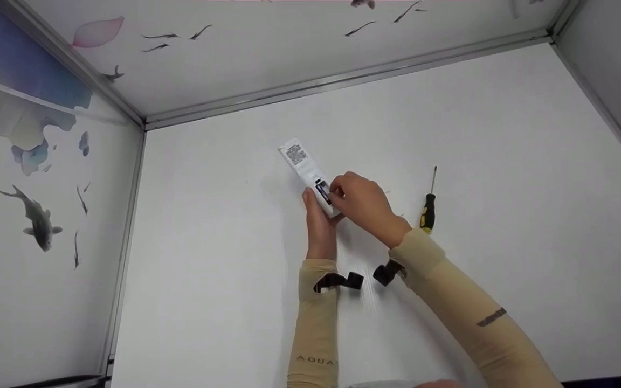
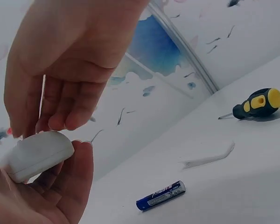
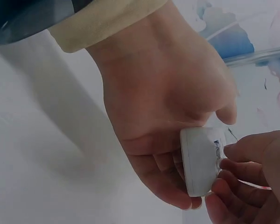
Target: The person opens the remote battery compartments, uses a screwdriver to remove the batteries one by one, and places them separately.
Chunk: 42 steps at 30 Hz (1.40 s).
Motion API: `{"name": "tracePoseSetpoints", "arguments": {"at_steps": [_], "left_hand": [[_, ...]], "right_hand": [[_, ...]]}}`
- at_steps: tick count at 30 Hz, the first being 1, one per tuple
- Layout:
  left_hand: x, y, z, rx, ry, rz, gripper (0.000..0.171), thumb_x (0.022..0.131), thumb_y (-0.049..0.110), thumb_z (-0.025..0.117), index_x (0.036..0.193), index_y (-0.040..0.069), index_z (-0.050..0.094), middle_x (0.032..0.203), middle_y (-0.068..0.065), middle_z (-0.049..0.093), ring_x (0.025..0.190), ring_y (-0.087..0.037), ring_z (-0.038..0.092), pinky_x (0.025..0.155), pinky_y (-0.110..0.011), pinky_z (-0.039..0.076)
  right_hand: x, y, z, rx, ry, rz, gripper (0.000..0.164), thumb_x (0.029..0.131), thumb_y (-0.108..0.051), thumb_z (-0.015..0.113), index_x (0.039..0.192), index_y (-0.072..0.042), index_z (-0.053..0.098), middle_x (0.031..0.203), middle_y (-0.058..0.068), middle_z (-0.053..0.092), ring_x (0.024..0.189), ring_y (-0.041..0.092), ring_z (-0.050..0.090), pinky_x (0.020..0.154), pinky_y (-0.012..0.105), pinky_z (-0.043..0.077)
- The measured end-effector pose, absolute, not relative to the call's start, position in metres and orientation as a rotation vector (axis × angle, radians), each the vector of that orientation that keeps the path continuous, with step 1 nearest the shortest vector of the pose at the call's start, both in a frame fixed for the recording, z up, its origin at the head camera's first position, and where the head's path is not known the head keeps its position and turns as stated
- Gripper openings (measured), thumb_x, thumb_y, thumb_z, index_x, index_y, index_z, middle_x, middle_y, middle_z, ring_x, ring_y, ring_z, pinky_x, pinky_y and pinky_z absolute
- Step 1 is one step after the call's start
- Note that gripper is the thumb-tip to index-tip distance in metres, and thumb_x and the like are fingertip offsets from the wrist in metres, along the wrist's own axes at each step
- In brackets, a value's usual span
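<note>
My left hand [image 1: 321, 234] grips the lower end of a white remote control [image 1: 305, 171], its thumb along the near side. The remote's back faces up, with a printed code label [image 1: 296, 154] at the far end. Its battery compartment is uncovered, and a dark blue battery [image 1: 322, 190] shows inside. Bent over that compartment is my right hand [image 1: 367, 203], thumb and fingertips right at the battery; whether they pinch it I cannot tell. In the left wrist view, a loose blue and silver battery [image 2: 161, 196] lies on the table below the hands.
A black and yellow screwdriver [image 1: 428, 211] lies on the white table [image 1: 213, 269], right of my hands. A thin whitish curved piece [image 2: 210, 157] rests between it and the loose battery. Panels with painted fish [image 1: 40, 218] border the table at the left and back.
</note>
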State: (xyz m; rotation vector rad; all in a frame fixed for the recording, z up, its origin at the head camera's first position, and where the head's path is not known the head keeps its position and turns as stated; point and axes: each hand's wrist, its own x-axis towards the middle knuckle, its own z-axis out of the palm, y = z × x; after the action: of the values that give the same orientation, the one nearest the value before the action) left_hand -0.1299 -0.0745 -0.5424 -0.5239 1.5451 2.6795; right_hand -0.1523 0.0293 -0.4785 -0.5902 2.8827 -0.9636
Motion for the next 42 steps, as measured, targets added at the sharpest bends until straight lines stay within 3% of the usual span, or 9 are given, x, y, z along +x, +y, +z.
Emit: {"name": "tracePoseSetpoints", "arguments": {"at_steps": [12, 17, 26, 32, 37, 42], "left_hand": [[-0.131, -0.069, -0.539, -0.53, 1.736, 2.59, 0.053, 0.091, 0.056, 0.028, 0.131, 0.023, 0.023, 0.126, 0.0, 0.044, 0.111, -0.018, 0.045, 0.077, -0.041, 0.045], [-0.128, -0.068, -0.542, -0.472, 1.791, 2.527, 0.056, 0.09, 0.057, 0.029, 0.133, 0.023, 0.018, 0.125, -0.001, 0.042, 0.108, -0.019, 0.047, 0.077, -0.04, 0.045], [-0.126, -0.065, -0.548, -0.324, 2.007, 2.4, 0.058, 0.091, 0.056, 0.029, 0.136, 0.024, 0.009, 0.133, 0.001, 0.032, 0.119, -0.014, 0.036, 0.093, -0.036, 0.033], [-0.125, -0.065, -0.55, -0.315, 1.995, 2.395, 0.057, 0.092, 0.053, 0.031, 0.136, 0.023, 0.012, 0.123, -0.001, 0.042, 0.107, -0.015, 0.045, 0.084, -0.034, 0.041], [-0.122, -0.065, -0.544, -0.295, 1.929, 2.458, 0.049, 0.094, 0.045, 0.033, 0.134, 0.021, 0.015, 0.109, -0.007, 0.051, 0.088, -0.023, 0.054, 0.071, -0.046, 0.047], [-0.117, -0.061, -0.53, -0.223, 1.929, 2.468, 0.045, 0.097, 0.038, 0.031, 0.134, 0.018, 0.014, 0.104, -0.008, 0.054, 0.084, -0.023, 0.056, 0.07, -0.051, 0.045]], "right_hand": [[-0.156, 0.017, -0.48, -0.609, 2.965, -0.806, 0.017, 0.085, -0.021, 0.058, 0.092, -0.01, 0.068, 0.076, 0.001, 0.057, 0.061, 0.014, 0.052, 0.054, 0.031, 0.045], [-0.157, 0.022, -0.479, -0.588, 2.957, -0.789, 0.016, 0.084, -0.021, 0.059, 0.089, -0.01, 0.069, 0.075, 0.001, 0.06, 0.063, 0.016, 0.055, 0.053, 0.033, 0.046], [-0.171, 0.032, -0.47, -0.498, 2.647, -0.756, 0.025, 0.085, -0.028, 0.055, 0.092, -0.007, 0.066, 0.082, 0.003, 0.063, 0.066, 0.017, 0.055, 0.055, 0.031, 0.044], [-0.168, 0.031, -0.464, -0.548, 2.624, -0.592, 0.02, 0.086, -0.022, 0.053, 0.088, -0.006, 0.064, 0.075, 0.004, 0.062, 0.062, 0.017, 0.054, 0.051, 0.03, 0.043], [-0.166, 0.031, -0.459, -0.622, 2.661, -0.513, 0.017, 0.086, -0.019, 0.054, 0.082, -0.006, 0.064, 0.067, 0.003, 0.059, 0.057, 0.016, 0.052, 0.048, 0.03, 0.041], [-0.167, 0.035, -0.459, -0.58, 2.656, -0.533, 0.026, 0.089, -0.023, 0.048, 0.075, -0.007, 0.062, 0.061, 0.003, 0.057, 0.054, 0.017, 0.05, 0.046, 0.03, 0.038]]}}
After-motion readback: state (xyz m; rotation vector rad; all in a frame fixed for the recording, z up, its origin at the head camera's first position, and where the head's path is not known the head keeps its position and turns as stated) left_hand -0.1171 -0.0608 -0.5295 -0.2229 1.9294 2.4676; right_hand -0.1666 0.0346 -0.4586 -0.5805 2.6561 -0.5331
